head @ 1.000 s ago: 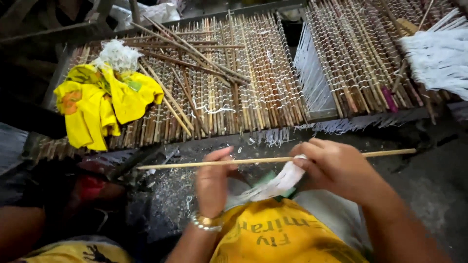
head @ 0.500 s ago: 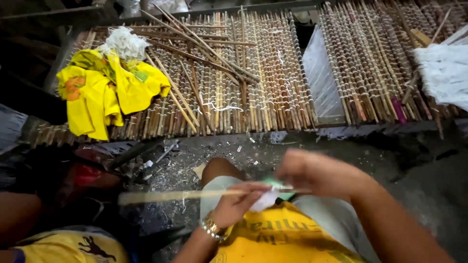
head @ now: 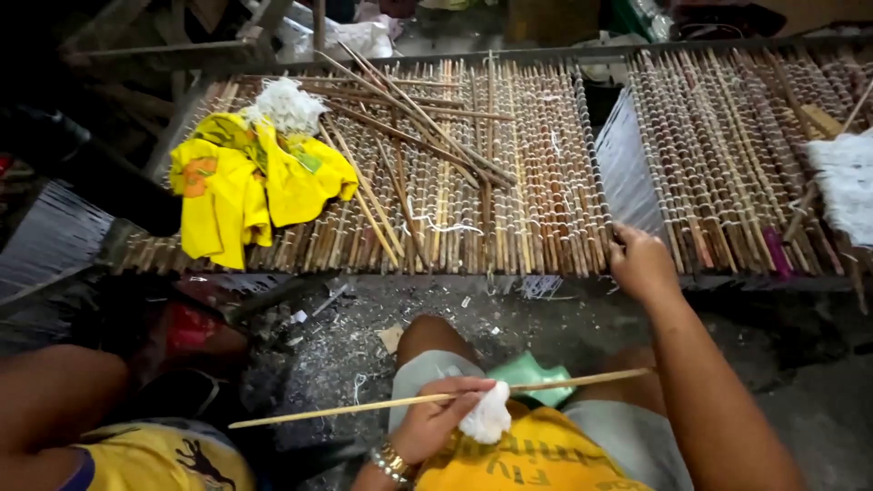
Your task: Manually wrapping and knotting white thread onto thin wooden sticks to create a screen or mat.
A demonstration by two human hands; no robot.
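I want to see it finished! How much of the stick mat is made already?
Done: many sticks already lie tied in rows on the mat. In hand: the left hand holds one long stick and white thread; the right hand touches the mat's edge. Left: loose sticks lie on top, untied.

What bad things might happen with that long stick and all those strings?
The left hand holds the long stick and a white wad in one grip near the stick's middle, so a free end might swing and poke the neighbouring person's arm.

The right hand reaches to the edge of the stick mat beside stretched white threads; it might snag them.

Loose sticks lying across the mat could roll off.
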